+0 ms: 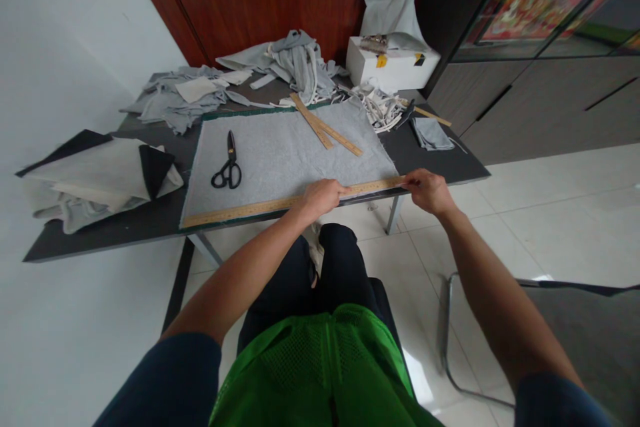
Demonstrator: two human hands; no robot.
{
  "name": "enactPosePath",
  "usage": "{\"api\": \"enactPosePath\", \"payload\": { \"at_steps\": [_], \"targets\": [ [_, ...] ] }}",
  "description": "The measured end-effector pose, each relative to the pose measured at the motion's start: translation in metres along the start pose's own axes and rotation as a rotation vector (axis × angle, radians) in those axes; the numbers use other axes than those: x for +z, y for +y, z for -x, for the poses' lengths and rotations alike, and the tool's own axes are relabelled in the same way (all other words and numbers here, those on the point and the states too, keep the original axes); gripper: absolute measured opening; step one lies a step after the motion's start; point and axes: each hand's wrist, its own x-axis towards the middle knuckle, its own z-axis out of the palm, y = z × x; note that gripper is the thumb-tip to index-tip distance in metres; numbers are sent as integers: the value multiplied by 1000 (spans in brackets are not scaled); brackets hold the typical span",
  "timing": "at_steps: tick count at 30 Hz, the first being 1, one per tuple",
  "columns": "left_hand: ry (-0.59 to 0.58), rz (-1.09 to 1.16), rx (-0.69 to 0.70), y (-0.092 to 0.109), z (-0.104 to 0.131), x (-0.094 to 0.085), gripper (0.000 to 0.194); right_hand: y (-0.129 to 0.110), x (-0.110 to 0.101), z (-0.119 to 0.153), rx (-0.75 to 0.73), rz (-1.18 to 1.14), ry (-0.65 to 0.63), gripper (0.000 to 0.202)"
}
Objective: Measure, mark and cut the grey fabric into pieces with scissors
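Note:
A long wooden ruler (pixel 245 211) lies along the near edge of a grey cloth (pixel 280 160) spread on the dark table. My left hand (pixel 323 198) presses on the ruler right of its middle, fingers closed together. At the ruler's right end my right hand (pixel 427 190) pinches its tip near the cloth's corner. Black scissors (pixel 229 163) rest shut on the left part of the cloth. Two shorter wooden rulers (pixel 340 137) lie crossed near the cloth's far edge.
Heaps of grey scraps (pixel 300 63) line the table's back, beside a white box (pixel 393 67). A folded cloth bundle (pixel 95 177) covers the table's left end. Small folded grey cloth (pixel 431 133) lies at right. A chair (pixel 575 327) stands at lower right.

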Motion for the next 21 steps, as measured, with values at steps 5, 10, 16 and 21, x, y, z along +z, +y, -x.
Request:
{"api": "enactPosePath", "payload": {
  "at_steps": [5,10,16,21],
  "targets": [
    [11,-19,16,0,0,1,42,-48,26,-8,-84,-158,-63,11],
    [6,-27,28,0,1,0,41,-64,41,-13,-99,-213,-80,11],
    [-5,-38,17,1,1,-2,41,-61,42,-10,-131,-239,-88,12],
    [-11,-32,8,2,1,-2,40,-51,45,-9,-159,-230,-69,13]
  ]
}}
